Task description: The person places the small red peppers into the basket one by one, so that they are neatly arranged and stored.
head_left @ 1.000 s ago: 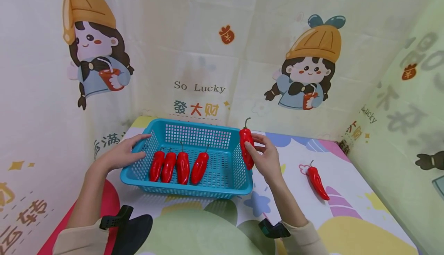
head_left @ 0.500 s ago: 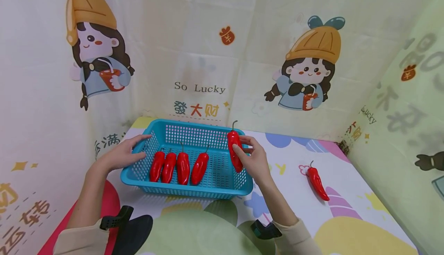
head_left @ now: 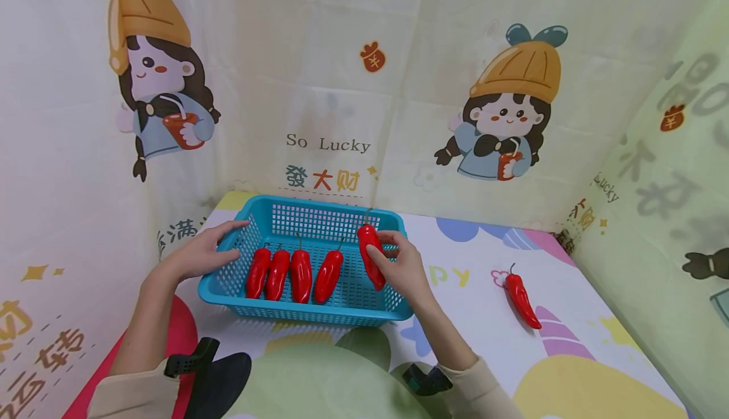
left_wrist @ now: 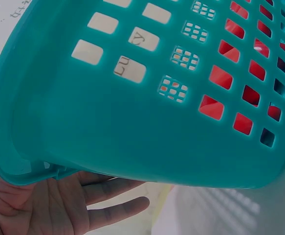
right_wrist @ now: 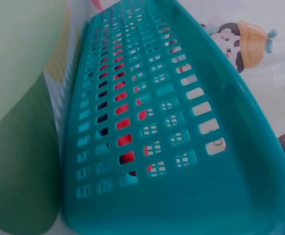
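Backdrop: printed cloth [head_left: 319,102] behind a patterned tabletop [head_left: 467,318].
Right hand [head_left: 402,268]: pinches one red pepper [head_left: 367,240], stem up, over the blue basket [head_left: 302,313]'s right half.
Left hand [head_left: 193,253]: straight fingers touch the left end.
Lowering: I'd go gently, clear of the others.
Basket: four peppers [head_left: 300,276] in a row.
Right of basket: one loose pepper [head_left: 520,300].

Behind the far edge of the brightly patterned table [head_left: 467,327] hangs cream cloth [head_left: 256,90] printed with cartoon figures [head_left: 507,118] in orange hats [head_left: 515,71] and "So Lucky" lettering [head_left: 327,143]. Pale sheets [head_left: 57,109] flank the table's left and right edges; blurred characters [head_left: 663,197] on the right-hand one look too faint to read.
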The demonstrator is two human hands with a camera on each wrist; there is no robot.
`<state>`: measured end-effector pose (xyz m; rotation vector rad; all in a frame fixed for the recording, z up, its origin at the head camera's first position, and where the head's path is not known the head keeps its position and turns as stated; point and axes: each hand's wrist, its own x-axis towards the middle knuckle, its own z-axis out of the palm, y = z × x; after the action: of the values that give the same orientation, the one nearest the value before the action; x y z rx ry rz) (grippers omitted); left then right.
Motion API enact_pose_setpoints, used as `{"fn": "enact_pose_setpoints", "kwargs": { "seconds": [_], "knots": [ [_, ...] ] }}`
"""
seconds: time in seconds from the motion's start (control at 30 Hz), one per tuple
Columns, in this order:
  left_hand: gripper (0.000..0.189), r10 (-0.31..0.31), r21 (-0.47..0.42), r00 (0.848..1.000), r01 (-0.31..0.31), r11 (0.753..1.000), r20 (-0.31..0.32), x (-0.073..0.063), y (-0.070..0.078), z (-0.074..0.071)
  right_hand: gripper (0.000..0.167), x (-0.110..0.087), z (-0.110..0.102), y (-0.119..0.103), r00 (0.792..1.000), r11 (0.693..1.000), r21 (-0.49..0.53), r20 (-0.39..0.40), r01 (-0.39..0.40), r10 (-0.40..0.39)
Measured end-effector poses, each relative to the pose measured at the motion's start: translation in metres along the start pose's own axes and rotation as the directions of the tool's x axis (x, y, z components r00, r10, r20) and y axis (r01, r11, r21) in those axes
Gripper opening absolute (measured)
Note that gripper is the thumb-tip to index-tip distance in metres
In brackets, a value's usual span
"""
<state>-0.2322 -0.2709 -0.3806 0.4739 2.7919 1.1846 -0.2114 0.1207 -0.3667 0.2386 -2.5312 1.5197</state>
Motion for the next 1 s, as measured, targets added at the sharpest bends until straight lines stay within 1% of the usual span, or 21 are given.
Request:
{"fn": "enact_pose_setpoints", "kwargs": {
  "seconds": [0.17,0.27,0.4,0.53,0.8,1.0],
  "knots": [
    [0.081,-0.001,0.009,1.0,0.001,1.0,-0.004,-0.001,0.0,-0.001,0.056,0.001,0.006,-0.002,1.0,1.0,-0.018,0.007,-0.024,0.024],
    [0.081,-0.005,0.018,1.0,0.005,1.0,-0.004,-0.002,0.0,-0.001,0.054,0.001,0.009,-0.002,0.999,0.998,-0.049,0.014,-0.03,0.031],
    [0.08,-0.009,0.016,1.0,0.009,1.0,-0.002,-0.001,0.001,-0.001,0.052,0.002,0.013,0.0,0.997,0.998,-0.057,0.063,-0.035,0.038],
    [0.08,-0.012,0.009,1.0,0.012,1.0,0.003,-0.002,0.001,-0.001,0.052,0.002,0.015,0.002,0.995,0.999,-0.036,0.093,-0.039,0.043],
    [0.081,-0.008,0.006,1.0,0.008,1.0,0.002,-0.003,0.002,-0.001,0.052,0.001,0.015,0.001,0.996,0.999,-0.034,0.09,-0.027,0.03],
    [0.081,-0.006,0.006,1.0,0.006,1.0,0.002,-0.003,0.003,-0.001,0.049,0.0,0.013,-0.002,0.997,0.999,-0.025,0.076,-0.023,0.024]
  ]
}}
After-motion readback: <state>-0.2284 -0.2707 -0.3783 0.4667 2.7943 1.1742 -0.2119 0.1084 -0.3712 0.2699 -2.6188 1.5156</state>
